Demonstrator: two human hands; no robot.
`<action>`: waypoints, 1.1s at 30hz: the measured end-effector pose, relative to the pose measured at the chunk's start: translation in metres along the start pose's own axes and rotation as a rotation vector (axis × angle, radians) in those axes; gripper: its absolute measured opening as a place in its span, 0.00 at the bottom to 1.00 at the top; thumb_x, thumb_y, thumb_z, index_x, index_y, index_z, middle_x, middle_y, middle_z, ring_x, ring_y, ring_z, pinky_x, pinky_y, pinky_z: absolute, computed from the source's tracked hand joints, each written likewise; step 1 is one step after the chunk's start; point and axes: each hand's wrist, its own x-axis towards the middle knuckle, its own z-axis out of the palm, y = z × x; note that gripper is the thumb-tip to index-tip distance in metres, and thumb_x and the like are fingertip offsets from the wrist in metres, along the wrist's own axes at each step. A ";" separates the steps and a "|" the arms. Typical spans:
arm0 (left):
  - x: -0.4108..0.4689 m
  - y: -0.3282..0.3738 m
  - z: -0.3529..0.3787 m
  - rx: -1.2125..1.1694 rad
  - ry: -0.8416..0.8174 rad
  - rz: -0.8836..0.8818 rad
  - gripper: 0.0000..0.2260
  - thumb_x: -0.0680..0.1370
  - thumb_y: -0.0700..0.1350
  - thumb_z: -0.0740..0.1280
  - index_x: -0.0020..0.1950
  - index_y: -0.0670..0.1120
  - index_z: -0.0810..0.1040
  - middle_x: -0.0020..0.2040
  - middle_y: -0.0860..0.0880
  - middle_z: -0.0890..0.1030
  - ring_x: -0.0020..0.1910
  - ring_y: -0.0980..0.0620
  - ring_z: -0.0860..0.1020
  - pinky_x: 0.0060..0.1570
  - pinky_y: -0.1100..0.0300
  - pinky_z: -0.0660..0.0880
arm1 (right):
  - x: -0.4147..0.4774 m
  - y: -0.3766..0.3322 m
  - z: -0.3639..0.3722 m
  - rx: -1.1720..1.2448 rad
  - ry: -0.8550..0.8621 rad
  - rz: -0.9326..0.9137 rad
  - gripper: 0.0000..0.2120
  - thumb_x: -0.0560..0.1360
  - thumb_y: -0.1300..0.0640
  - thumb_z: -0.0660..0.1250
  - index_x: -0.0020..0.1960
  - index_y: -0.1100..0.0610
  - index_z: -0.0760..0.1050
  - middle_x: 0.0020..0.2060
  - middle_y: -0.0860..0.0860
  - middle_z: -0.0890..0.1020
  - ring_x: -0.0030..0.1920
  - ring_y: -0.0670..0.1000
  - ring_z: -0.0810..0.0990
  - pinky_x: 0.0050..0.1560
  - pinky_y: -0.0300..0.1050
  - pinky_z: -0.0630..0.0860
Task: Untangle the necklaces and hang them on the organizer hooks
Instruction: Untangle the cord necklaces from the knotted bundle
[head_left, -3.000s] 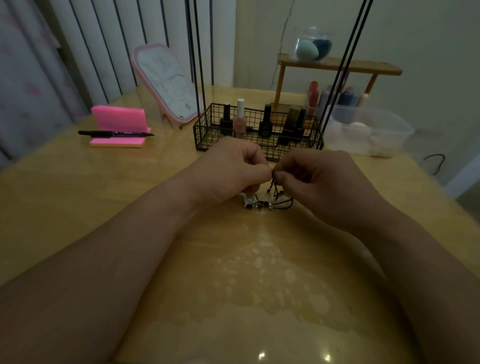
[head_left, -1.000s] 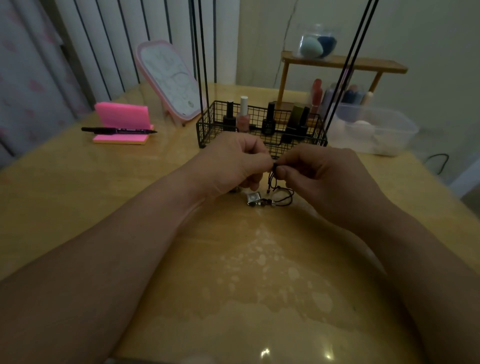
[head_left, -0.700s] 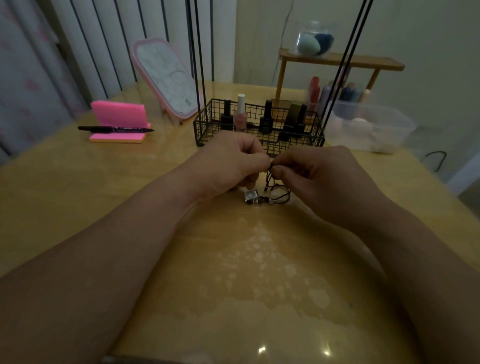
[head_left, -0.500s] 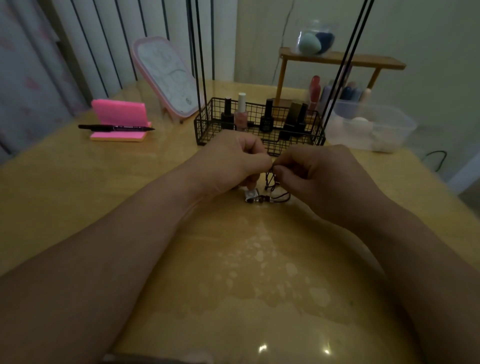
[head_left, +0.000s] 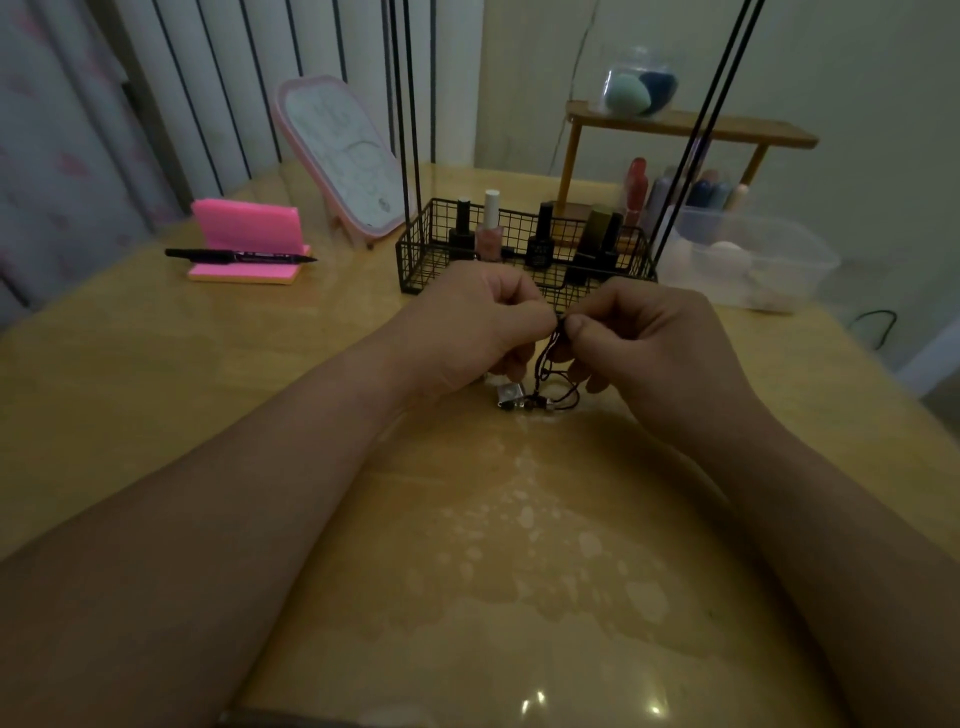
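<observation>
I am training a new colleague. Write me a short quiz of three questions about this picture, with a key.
1. True or false: the left hand and the right hand both pinch the black necklace cord.
2. What lies on the pink note pad?
3. Fill in: the nail polish bottles stand inside the black wire ____.
Key: 1 true; 2 a black pen; 3 basket.

Pinched tangled cords (head_left: 548, 358) between left hand (head_left: 467, 325) and right hand (head_left: 649, 343), fingertips nearly meeting. Let pendant (head_left: 509, 397) trail onto table (head_left: 156, 389). Had basket (head_left: 415, 260) of bottles (head_left: 488, 228) just behind, pen (head_left: 239, 255) well left.
</observation>
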 end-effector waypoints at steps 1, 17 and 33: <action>0.000 0.000 -0.001 0.013 -0.004 0.007 0.04 0.80 0.39 0.70 0.45 0.42 0.81 0.35 0.47 0.81 0.33 0.51 0.79 0.36 0.60 0.79 | 0.000 0.001 -0.001 -0.012 -0.003 -0.007 0.04 0.80 0.59 0.70 0.48 0.55 0.83 0.38 0.50 0.86 0.37 0.48 0.85 0.35 0.43 0.82; -0.002 0.000 -0.005 0.226 -0.099 0.038 0.02 0.80 0.41 0.71 0.47 0.44 0.82 0.34 0.51 0.83 0.34 0.54 0.83 0.36 0.62 0.79 | -0.004 -0.001 -0.008 -0.277 -0.118 -0.151 0.02 0.78 0.54 0.71 0.47 0.49 0.83 0.37 0.42 0.82 0.39 0.43 0.81 0.37 0.34 0.76; -0.002 0.000 -0.006 0.119 -0.091 0.013 0.02 0.80 0.39 0.71 0.47 0.42 0.82 0.34 0.49 0.82 0.33 0.53 0.81 0.36 0.62 0.78 | -0.005 -0.002 -0.009 -0.284 -0.082 -0.203 0.03 0.78 0.54 0.70 0.48 0.51 0.83 0.37 0.40 0.82 0.39 0.41 0.80 0.38 0.33 0.76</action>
